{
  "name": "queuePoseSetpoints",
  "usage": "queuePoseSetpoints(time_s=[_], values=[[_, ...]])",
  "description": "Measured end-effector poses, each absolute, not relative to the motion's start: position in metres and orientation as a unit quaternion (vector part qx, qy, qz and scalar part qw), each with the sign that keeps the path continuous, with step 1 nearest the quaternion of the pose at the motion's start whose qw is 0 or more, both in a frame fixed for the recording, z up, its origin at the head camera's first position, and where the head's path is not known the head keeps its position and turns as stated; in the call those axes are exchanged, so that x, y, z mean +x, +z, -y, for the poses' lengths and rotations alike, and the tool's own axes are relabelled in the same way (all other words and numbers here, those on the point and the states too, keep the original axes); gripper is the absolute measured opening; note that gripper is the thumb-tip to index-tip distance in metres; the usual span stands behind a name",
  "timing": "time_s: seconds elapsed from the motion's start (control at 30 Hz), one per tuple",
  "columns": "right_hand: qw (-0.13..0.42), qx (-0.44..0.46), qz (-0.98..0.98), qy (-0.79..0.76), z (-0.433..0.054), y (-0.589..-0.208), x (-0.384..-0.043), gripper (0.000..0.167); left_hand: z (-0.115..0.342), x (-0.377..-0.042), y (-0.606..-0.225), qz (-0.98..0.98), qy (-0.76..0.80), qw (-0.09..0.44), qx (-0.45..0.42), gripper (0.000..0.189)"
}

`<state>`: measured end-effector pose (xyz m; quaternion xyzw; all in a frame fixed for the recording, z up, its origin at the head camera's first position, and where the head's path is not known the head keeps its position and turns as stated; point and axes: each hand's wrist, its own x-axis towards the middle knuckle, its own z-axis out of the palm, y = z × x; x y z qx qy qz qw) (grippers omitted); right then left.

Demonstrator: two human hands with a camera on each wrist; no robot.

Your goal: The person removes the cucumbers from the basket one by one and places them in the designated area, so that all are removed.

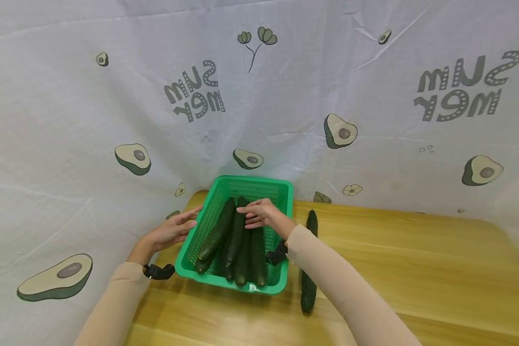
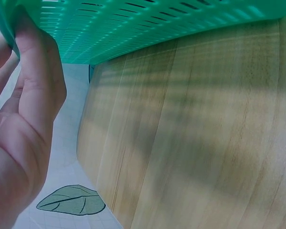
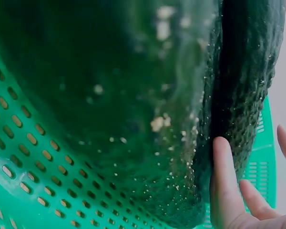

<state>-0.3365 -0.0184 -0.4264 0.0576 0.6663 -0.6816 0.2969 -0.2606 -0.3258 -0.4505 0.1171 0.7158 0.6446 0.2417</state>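
Several dark green cucumbers (image 1: 235, 235) lie lengthwise in a green plastic basket (image 1: 285, 281), some on top of others. My left hand (image 1: 170, 234) is at the basket's left side, and in the left wrist view its thumb and fingers pinch the rim (image 2: 4, 28). Over the middle cucumbers hovers my right hand (image 1: 264, 214), palm down, fingertips at the upper part of one. In the right wrist view, one straight finger (image 3: 222, 167) touches the side of a cucumber (image 3: 250, 95), while another digit stands apart at the right edge. A large cucumber (image 3: 109, 105) fills the foreground.
One more cucumber (image 1: 309, 288) lies on the wooden table (image 1: 406, 269) right of the basket, partly hidden behind the right forearm. A white cloth (image 1: 285, 96) with avocado prints hangs behind the table and along its left side. Both wrists wear black camera mounts (image 1: 159, 272).
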Motion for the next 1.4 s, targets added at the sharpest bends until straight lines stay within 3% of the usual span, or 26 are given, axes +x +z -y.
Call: queuePoseSetpoints(time_s=[0.67, 1.4], values=[[0.312, 0.023, -0.698, -0.644, 0.027, -0.43, -0.336, 0.077, 0.324, -0.261, -0.449, -0.717, 0.644, 0.235, 0.121, 0.061], [0.33, 0.042, -0.66, -0.673, 0.022, -0.427, -0.336, 0.067, 0.325, -0.259, -0.449, -0.72, 0.644, 0.232, 0.114, 0.061]])
